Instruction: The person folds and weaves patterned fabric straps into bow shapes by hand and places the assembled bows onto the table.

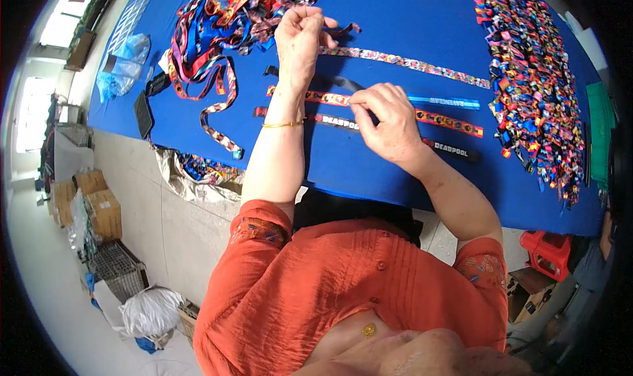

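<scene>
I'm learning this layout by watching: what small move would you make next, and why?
I'd probably lower the left hand and smooth the pale patterned strap. That hand is beside the strap's near-left stretch, and the strap is the farthest from the body of those laid out. The right hand is over the middle rows, so it seems less free.

Blue table (409,20), far middle: wide room is left between the tangled lanyards (201,30) and the heaped bundles (534,79).
Near strip: some room is left between the left forearm (273,158) and the right forearm (458,194).
Left side: passage is hampered by the tangle and a trailing strap (210,130).
Laid straps (455,124): the middle is crossed by flat bands, partly covered by the right hand (389,122).
</scene>
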{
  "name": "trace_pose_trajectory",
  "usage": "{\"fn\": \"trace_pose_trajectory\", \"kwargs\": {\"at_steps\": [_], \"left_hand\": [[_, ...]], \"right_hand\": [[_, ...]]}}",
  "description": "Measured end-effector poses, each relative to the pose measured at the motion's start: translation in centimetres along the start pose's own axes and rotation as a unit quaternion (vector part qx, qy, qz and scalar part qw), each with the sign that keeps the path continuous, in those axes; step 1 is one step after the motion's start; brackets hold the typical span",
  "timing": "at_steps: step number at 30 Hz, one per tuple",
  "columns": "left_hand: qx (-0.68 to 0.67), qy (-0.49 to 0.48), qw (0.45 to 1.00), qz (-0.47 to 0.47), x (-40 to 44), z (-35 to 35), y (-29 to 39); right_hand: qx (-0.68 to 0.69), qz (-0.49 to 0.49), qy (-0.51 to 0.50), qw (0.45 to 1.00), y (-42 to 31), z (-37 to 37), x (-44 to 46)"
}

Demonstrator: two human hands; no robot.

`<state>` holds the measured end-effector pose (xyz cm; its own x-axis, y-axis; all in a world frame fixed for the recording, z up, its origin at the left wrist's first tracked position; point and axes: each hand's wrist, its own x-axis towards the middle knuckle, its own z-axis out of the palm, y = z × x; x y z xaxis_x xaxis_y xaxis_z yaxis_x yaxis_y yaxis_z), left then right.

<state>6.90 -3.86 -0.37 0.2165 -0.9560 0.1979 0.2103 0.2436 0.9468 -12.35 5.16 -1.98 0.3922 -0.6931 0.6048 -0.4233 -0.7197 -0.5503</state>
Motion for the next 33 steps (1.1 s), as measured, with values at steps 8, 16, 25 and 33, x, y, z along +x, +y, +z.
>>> {"fn": "trace_pose_trajectory", "kwargs": {"at_steps": [8,16,25,33], "left_hand": [[0.006,0.012,1.000,0.023,0.1,-0.5,-0.4],[0.023,-0.018,0.999,0.014,-0.1,0.0,-0.8],[0.037,-0.023,0.999,0.000,-0.3,0.4,-0.8],[0.059,-0.047,0.997,-0.027,-0.5,0.8,-0.5]], "right_hand": [[-0.025,-0.012,-0.078,0.997,-0.4,0.5,-0.6],[-0.040,-0.033,-0.096,0.994,-1.0,1.1,-0.6],[-0.042,-0.046,-0.112,0.992,-1.0,1.6,-0.6],[-0.026,-0.023,-0.041,0.999,0.0,0.4,0.0]]}}
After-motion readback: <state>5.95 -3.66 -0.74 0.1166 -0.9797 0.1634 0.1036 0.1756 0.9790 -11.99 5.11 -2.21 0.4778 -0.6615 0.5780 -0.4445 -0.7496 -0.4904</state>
